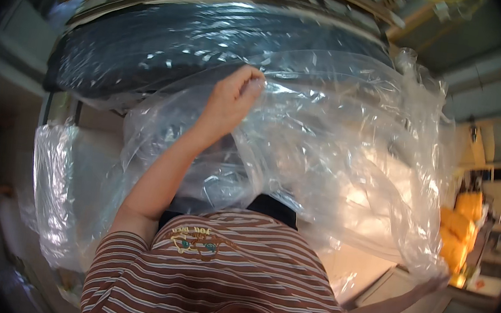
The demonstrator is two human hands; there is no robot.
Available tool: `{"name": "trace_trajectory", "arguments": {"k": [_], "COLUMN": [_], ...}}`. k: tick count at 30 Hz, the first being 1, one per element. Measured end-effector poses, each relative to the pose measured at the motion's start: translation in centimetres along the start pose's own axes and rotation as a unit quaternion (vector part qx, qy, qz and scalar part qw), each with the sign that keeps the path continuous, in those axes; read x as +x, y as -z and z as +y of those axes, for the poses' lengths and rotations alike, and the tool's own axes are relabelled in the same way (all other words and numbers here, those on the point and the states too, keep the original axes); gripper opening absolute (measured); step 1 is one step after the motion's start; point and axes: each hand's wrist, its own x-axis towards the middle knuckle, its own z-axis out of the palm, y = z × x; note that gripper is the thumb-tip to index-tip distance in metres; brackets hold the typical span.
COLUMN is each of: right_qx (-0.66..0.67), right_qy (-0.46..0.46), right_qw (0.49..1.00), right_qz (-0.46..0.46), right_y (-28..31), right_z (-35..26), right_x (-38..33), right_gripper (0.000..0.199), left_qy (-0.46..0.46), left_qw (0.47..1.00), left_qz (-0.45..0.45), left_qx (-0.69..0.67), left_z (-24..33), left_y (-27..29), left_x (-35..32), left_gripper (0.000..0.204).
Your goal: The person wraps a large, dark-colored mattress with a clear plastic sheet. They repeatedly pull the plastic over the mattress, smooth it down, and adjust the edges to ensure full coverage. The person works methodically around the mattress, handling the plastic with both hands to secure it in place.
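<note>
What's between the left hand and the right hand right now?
Loose, crumpled clear plastic sheeting spans from the left hand to the right hand, as the head view shows.

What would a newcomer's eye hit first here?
The big, shiny clear plastic sheet spread across the middle, gripped by the left hand near centre. Beyond it, a long, dark, glossy block spans the upper view; bright orange-yellow objects stand out at far right.

Yellow-orange bundles sit piled at the far right.
</note>
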Motion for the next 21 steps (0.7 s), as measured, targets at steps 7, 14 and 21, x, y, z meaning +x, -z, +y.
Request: {"name": "trace_trajectory", "arguments": {"k": [7,14,21], "right_qx": [0.077,0.309,0.240], "right_qy": [0.256,0.233,0.305], "right_qw": [0.936,0.765,0.835], "right_qz": [-0.228,-0.515,-0.391], "right_y": [-14.4,-28.7,-33.1], "right_z": [-20.4,-35.1,-31.2], "right_x": [-13.3,-27.2,-21.2], "right_gripper": [0.010,0.035,0.026], "left_qy": [-0.047,-0.147,0.035], "left_qw": [0.997,0.942,0.866], "left_qz": [-0.005,-0.008,0.155], "left_qx": [0.064,0.302,0.474], "left_z": [4.3,8.3,6.8], "left_y": [-5.2,0.0,25.2], "left_x": [4.5,1.6,-7.5], "left_gripper": [0.016,0.013,0.015]}}
